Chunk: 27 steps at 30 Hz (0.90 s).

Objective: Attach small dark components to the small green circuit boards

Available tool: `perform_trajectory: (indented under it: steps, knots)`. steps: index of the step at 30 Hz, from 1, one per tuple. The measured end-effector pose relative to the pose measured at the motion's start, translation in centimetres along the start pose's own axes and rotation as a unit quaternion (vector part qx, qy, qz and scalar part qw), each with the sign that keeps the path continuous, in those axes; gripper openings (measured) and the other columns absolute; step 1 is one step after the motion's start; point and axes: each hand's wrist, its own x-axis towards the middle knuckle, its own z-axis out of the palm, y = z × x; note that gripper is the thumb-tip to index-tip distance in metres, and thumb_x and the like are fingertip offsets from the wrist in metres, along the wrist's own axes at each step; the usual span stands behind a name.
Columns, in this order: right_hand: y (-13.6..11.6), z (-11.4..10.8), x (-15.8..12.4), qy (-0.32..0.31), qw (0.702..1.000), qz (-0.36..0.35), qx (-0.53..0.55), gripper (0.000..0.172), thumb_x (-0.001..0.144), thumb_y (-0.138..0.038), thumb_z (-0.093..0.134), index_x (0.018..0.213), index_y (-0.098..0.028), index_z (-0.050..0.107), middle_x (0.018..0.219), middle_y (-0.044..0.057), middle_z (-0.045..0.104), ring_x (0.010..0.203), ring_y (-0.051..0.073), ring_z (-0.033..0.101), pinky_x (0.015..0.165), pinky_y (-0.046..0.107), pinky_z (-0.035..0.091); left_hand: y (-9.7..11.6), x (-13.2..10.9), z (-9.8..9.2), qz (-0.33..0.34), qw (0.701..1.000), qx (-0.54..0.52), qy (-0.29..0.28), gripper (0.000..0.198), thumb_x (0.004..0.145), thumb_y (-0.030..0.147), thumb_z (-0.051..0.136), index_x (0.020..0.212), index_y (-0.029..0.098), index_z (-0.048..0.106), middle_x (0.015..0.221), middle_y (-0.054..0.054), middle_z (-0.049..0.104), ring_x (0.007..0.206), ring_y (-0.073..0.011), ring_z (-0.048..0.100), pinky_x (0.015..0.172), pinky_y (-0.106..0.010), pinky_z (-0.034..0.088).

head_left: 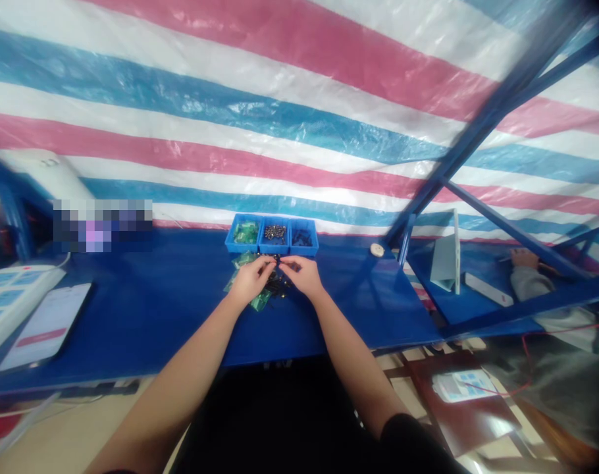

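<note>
My left hand [253,276] and my right hand [301,272] come close together over a loose pile on the blue table, fingertips pinched. What sits between the fingers is too small to make out. Under and between the hands lie small dark and brass-coloured parts [278,287] mixed with green pieces [260,301]. Just beyond the fingers stand three blue bins side by side. Green pieces fill the left bin [240,249], small brass-coloured metal parts are in the middle bin [274,249], and dark blue or black parts lie in the right bin [304,251].
On the left of the blue table [146,303] lie a phone [47,326] and a white power strip [13,296]. A round pale object [377,250] rests near the right end. Beyond a blue metal frame [438,181], another person's sleeve [531,289] and a propped tablet [447,257] show.
</note>
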Motion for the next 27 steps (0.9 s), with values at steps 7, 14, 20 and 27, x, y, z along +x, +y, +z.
perform_trajectory:
  steps: [7, 14, 20, 27]
  knots:
    - [-0.19, -0.03, -0.01, 0.008, 1.000, -0.007, 0.004, 0.020, 0.079, -0.033, 0.068, 0.093, -0.022, 0.076, 0.088, 0.004, 0.075, 0.069, 0.017, 0.066, 0.068, 0.029, 0.054, 0.24, -0.03, -0.05, -0.014, 1.000, -0.017, -0.008, 0.032, 0.093, 0.045, 0.045, 0.102, 0.022, 0.065, 0.072, 0.000, 0.066, 0.062, -0.0135, 0.062, 0.063, -0.023, 0.047]
    - [0.14, 0.04, -0.04, 0.009, 1.000, -0.002, 0.011, 0.021, 0.079, -0.034, 0.067, 0.095, -0.022, 0.075, 0.089, 0.004, 0.075, 0.071, 0.017, 0.067, 0.068, 0.029, 0.055, 0.26, 0.02, -0.09, -0.003, 1.000, -0.006, 0.007, 0.032, 0.091, 0.046, 0.049, 0.105, 0.022, 0.065, 0.065, 0.002, 0.061, 0.058, -0.0125, 0.057, 0.063, -0.023, 0.046]
    - [0.26, 0.17, -0.07, 0.009, 1.000, -0.010, 0.020, 0.022, 0.079, -0.033, 0.068, 0.096, -0.021, 0.075, 0.086, 0.003, 0.075, 0.071, 0.017, 0.067, 0.067, 0.027, 0.054, 0.28, 0.01, -0.14, -0.002, 1.000, 0.001, 0.001, 0.029, 0.092, 0.045, 0.049, 0.098, 0.022, 0.065, 0.078, 0.000, 0.068, 0.065, -0.0131, 0.060, 0.065, -0.024, 0.046]
    - [0.26, 0.11, 0.01, 0.023, 0.999, -0.002, 0.022, 0.021, 0.079, -0.032, 0.069, 0.093, -0.020, 0.075, 0.086, 0.004, 0.075, 0.069, 0.016, 0.066, 0.067, 0.027, 0.054, 0.11, 0.02, 0.05, -0.004, 1.000, 0.002, 0.011, 0.031, 0.090, 0.045, 0.051, 0.105, 0.023, 0.066, 0.066, 0.003, 0.062, 0.057, -0.0115, 0.056, 0.062, -0.023, 0.044]
